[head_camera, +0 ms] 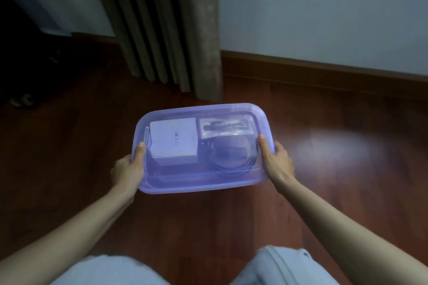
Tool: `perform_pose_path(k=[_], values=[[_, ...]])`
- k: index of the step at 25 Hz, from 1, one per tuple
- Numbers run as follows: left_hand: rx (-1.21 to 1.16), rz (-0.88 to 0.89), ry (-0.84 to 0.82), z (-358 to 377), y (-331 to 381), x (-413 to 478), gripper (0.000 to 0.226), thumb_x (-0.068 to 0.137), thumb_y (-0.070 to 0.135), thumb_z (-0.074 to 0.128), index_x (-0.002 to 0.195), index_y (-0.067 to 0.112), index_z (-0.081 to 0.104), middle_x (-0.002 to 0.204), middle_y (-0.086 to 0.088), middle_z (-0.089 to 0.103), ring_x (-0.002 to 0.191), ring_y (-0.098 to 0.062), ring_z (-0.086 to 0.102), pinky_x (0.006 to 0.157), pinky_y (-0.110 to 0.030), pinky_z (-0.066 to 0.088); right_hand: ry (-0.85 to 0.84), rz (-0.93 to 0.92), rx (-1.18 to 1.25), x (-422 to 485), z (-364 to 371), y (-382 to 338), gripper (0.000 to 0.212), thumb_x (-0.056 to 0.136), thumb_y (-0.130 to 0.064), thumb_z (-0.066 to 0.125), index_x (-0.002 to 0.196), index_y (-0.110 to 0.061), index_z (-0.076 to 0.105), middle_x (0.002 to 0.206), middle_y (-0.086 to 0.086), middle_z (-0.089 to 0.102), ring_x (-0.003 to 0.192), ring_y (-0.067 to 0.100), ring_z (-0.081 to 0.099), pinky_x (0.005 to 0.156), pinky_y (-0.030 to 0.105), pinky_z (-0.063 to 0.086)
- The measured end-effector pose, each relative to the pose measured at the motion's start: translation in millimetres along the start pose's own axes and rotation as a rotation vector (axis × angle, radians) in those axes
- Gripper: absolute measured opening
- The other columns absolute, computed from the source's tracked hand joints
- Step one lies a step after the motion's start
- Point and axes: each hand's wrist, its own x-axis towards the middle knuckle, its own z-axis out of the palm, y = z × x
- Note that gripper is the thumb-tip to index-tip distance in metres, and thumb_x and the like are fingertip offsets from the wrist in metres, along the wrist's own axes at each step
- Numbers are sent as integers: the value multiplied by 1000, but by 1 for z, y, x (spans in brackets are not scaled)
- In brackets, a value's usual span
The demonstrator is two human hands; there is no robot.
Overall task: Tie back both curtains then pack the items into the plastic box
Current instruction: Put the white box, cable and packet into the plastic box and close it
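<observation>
A translucent purple plastic box with its lid on is in the middle of the view, over the wooden floor. Through the lid I see a white carton on the left, a clear bag with dark parts at the back right, and a coiled dark cable below it. My left hand grips the box's left edge, thumb on the lid. My right hand grips the right edge the same way. A grey-brown curtain hangs in folds behind the box, down to the floor.
Dark red wooden floor spreads all around, with a bright light patch to the right. A pale wall and brown skirting board run behind. Dark clutter lies at the far left. My knees in light trousers fill the bottom edge.
</observation>
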Motion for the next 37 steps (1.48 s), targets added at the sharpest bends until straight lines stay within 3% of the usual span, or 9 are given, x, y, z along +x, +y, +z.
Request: perform_pose_path(k=[4,8,12,16,21,25,29,34,37], values=[[-24,-72,88,-111,10,23,58,92,54,42,58,8,48,62,-9,50,59,-25,46,54,-33,32,-199,-70,-23,-40,58,-91,84,70,-80,37,130,-22,49,126,10,59,115,34,54,99,42,44],[-60,-122,229,-214,11,53,53,91,55,46,64,10,51,78,-14,54,75,-31,53,68,-40,42,-487,-162,21,-75,113,-177,62,69,-74,57,110,-27,55,108,2,65,93,24,66,76,45,58],[-177,-222,267,-265,-18,91,73,81,66,52,109,0,63,111,-20,61,101,-39,59,81,-41,47,-608,-185,41,-77,170,-219,75,54,-73,65,110,-24,59,107,4,68,91,26,68,74,50,58],[-499,-346,211,-285,-123,172,103,43,90,59,116,17,65,119,-13,65,101,-31,65,89,-51,50,-561,-192,-15,-59,229,-234,45,76,-59,62,107,-27,57,106,4,64,91,27,65,68,44,60],[-713,-430,111,-245,-53,149,76,84,64,47,134,7,45,123,-11,55,106,-27,58,90,-37,45,-497,-93,92,-35,297,-229,57,77,-59,61,120,-21,56,113,6,63,94,27,65,71,45,60],[-761,-449,-92,-178,-36,175,57,89,51,51,132,14,45,120,-12,55,104,-28,60,91,-38,47,-400,-117,76,-6,324,-224,53,79,-60,58,118,-24,57,108,-1,62,99,24,63,85,46,55],[-906,-391,-80,-138,-10,197,27,93,34,54,111,15,58,111,-11,63,100,-23,63,87,-33,49,-388,-136,96,21,331,-222,53,77,-62,58,118,-27,59,111,-2,65,98,21,64,86,45,55],[-869,-354,-92,-116,9,224,21,95,11,50,113,6,59,110,-13,65,98,-22,63,98,-36,48,-312,-83,80,47,338,-227,51,79,-60,58,118,-27,58,105,-3,62,98,23,64,85,45,55],[-956,-343,-141,-110,19,234,29,93,12,52,121,5,55,117,-14,61,110,-24,58,106,-38,41,-441,7,220,52,344,-227,57,77,-61,60,124,-29,54,118,-1,63,102,21,63,91,44,53]])
